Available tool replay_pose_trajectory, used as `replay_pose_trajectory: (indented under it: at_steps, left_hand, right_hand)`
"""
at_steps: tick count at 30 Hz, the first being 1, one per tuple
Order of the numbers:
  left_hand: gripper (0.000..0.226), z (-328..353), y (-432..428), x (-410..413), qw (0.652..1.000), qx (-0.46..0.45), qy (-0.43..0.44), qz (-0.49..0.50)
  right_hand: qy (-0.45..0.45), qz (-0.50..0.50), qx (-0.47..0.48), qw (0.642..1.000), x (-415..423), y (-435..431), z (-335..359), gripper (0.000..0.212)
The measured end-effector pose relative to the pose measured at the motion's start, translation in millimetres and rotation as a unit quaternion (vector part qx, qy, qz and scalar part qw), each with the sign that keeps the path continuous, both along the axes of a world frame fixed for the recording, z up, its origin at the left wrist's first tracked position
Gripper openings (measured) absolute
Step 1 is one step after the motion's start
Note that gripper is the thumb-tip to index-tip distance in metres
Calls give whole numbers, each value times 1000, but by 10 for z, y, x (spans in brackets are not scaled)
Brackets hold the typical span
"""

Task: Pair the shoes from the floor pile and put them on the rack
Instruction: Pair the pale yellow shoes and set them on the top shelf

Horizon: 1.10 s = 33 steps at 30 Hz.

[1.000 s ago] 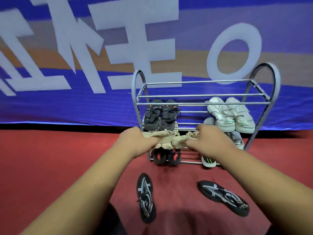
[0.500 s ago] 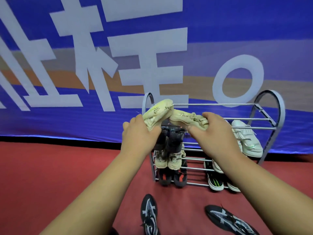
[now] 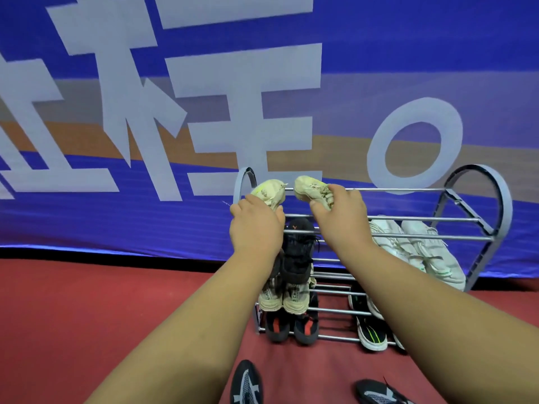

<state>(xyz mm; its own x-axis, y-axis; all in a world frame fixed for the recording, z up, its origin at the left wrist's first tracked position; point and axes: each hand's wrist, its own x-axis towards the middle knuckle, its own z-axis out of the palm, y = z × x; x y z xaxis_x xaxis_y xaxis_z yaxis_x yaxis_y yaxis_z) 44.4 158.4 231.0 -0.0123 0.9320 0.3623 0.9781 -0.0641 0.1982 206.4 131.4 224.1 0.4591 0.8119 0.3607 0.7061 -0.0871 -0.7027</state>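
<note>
Two beige shoes, one per hand, side by side at the left end of the rack's top tier, toes toward the wall. Left beige shoe gripped at its heel end by the left hand, fingers curled round it. Right beige shoe gripped likewise by the right hand, thumb under, fingers over. Cannot tell whether the soles touch the top rails.

Second tier: black pair directly below the hands, white pair to the right. Third tier, left: cream pair, heels outward. Bottom tier: black-and-red pair left, black shoe with green stripes right.

On the red floor before the rack, two black patterned shoes, well apart: one between the forearms, one under the right forearm. Blue banner with large pale characters behind the rack.
</note>
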Motion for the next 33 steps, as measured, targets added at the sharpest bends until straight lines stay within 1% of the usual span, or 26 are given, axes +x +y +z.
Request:
replay_pose_trajectory:
  at_steps: [4,6,9,11,12,15,17,18,21,22,23,27,29,33]
  left_hand:
    - [68,-173,177,93,996,17,85,13]
    - [72,-229,249,160,996,22,86,21]
    - [82,-303,384,202,996,28,85,25]
    - [83,-380,466,203,996,35,83,23]
    - [82,-422,497,198,996,33,79,20]
    - [79,-500,539,164,999,24,35,8]
    - [76,-504,524,141,1000,21,-8,-9]
    - [73,-508,500,121,999,17,-27,-19]
    - [66,-546,380,56,995,3,-90,-48]
    - [64,-574,352,28,993,9,-102,-59]
    - [62,-604,333,-3,991,21,-108,-69]
    - [63,-613,313,-124,984,47,-145,-92]
    - [60,-593,282,-176,984,51,-144,-95]
    - [52,-593,175,-245,989,58,-76,-110]
  right_hand:
    - [6,-16,4,1000,3,223,-111,52]
    - [8,-23,6,1000,7,324,-168,54]
    - [18,-23,-3,1000,3,445,-247,62]
    - [24,-2,-35,999,-7,483,-312,67]
    - [14,17,-53,998,-11,478,-350,68]
    - [-21,80,-78,994,36,406,-452,62]
    - [-13,107,-80,991,111,368,-472,69]
    - [-6,115,-77,990,132,356,-473,69]
    - [-5,122,-38,992,129,361,-485,46]
    - [-11,128,-29,991,103,362,-484,45]
    - [-12,136,-22,990,70,360,-483,50]
    - [-19,138,-23,990,-25,353,-507,87]
    - [-45,138,-29,989,-35,318,-551,93]
    - [-59,143,-34,987,-38,224,-574,94]
